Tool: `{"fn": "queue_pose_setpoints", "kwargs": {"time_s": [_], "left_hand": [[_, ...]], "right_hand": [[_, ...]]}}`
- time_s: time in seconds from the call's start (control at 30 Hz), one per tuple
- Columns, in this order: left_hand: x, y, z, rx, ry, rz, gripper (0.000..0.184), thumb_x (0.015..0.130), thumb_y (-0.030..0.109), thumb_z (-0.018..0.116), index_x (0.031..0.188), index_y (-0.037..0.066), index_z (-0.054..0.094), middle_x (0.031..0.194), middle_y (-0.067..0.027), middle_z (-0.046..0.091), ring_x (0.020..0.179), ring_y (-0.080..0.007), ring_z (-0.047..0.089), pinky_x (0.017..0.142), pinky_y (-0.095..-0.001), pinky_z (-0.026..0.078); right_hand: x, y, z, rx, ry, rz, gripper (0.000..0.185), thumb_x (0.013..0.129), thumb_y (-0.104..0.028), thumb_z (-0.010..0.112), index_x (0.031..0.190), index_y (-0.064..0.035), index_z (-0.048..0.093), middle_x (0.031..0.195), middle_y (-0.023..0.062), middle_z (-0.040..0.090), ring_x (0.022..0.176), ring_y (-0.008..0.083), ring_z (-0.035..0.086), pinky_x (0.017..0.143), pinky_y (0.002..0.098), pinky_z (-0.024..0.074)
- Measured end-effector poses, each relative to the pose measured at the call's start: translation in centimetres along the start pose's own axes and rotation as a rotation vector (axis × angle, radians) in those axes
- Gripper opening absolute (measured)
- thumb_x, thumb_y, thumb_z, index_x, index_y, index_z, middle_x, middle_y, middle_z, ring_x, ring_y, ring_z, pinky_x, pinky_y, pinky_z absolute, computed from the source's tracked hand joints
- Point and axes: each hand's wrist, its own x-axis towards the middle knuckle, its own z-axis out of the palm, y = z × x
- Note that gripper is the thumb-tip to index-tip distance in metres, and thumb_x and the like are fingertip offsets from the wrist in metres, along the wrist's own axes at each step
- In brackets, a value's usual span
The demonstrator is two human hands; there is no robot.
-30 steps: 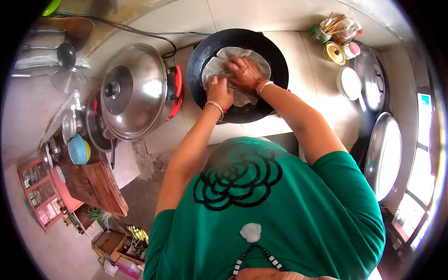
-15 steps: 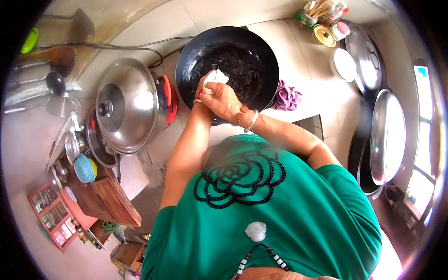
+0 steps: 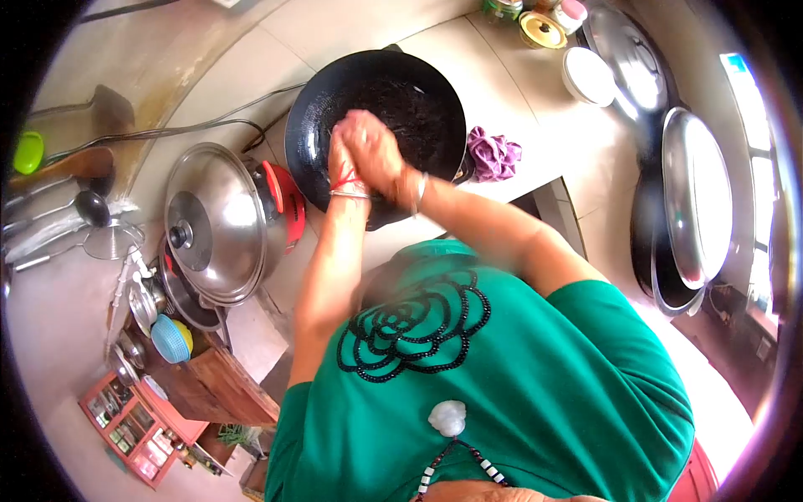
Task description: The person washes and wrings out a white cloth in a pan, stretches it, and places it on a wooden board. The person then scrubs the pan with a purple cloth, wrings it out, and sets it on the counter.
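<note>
My left hand (image 3: 339,159) and my right hand (image 3: 375,152) are pressed together over the near left part of a black wok (image 3: 435,125). The right hand is closed over the left, both slightly blurred, and what lies between them is hidden. The wok's inside looks dark and glossy, with a wet sheen. A crumpled purple cloth (image 3: 493,155) lies just right of the wok. A red string and a light bangle circle my left wrist; another bangle is on my right.
On the left stands a red pot (image 3: 288,205) beside a large steel lid (image 3: 222,226). Ladles and a strainer (image 3: 115,240) hang on the left wall. A white bowl (image 3: 588,77), a yellow-lidded jar (image 3: 542,30) and lidded pans (image 3: 696,201) are at the right.
The white, soft-looking piece that showed between my hands is now hidden as they press together. The view has shifted, so the wok appears further left.
</note>
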Motion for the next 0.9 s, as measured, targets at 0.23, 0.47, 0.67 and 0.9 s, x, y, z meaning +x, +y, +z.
{"fn": "queue_pose_setpoints", "kwargs": {"time_s": [0.23,0.47,0.67,0.9], "left_hand": [[1.4,0.4,-4.0,0.053,-0.172,-0.021,0.039,0.093,0.045,0.040,0.101,0.012,0.057,0.101,-0.0078,0.060,0.093,-0.0222,0.058,0.088,-0.0368,0.045],[-2.3,0.5,2.8,0.122,0.166,-0.042,0.042,0.093,0.041,0.041,0.106,0.003,0.055,0.105,-0.0140,0.060,0.098,-0.0267,0.058,0.086,-0.0389,0.048],[-0.3,1.4,-2.7,-0.131,-0.132,-0.098,0.043,0.091,0.046,0.044,0.102,0.006,0.057,0.096,-0.0086,0.060,0.090,-0.0217,0.058,0.079,-0.0354,0.047],[-1.1,1.2,1.3,0.284,0.100,0.048,0.038,0.094,0.038,0.038,0.096,0.005,0.056,0.094,-0.0089,0.059,0.080,-0.0204,0.059,0.077,-0.0317,0.048]], "right_hand": [[-1.2,-6.7,-1.8,0.503,-0.142,0.478,0.029,0.088,-0.021,0.051,0.110,-0.0048,0.060,0.119,0.0188,0.054,0.112,0.0239,0.052,0.097,0.0306,0.0389],[2.3,-1.6,-1.0,0.113,0.046,0.548,0.031,0.077,-0.009,0.052,0.106,-0.0067,0.063,0.107,0.0209,0.060,0.105,0.0340,0.055,0.093,0.0354,0.0427],[-2.3,-7.2,-1.3,0.116,-0.157,0.099,0.028,0.085,-0.009,0.046,0.109,-0.0094,0.059,0.114,0.0118,0.058,0.120,0.0308,0.044,0.103,0.0429,0.0313],[1.6,-1.0,-0.4,0.229,-0.181,0.448,0.029,0.085,-0.006,0.048,0.112,-0.0030,0.058,0.098,0.0147,0.063,0.093,0.0272,0.060,0.093,0.0346,0.0431]]}}
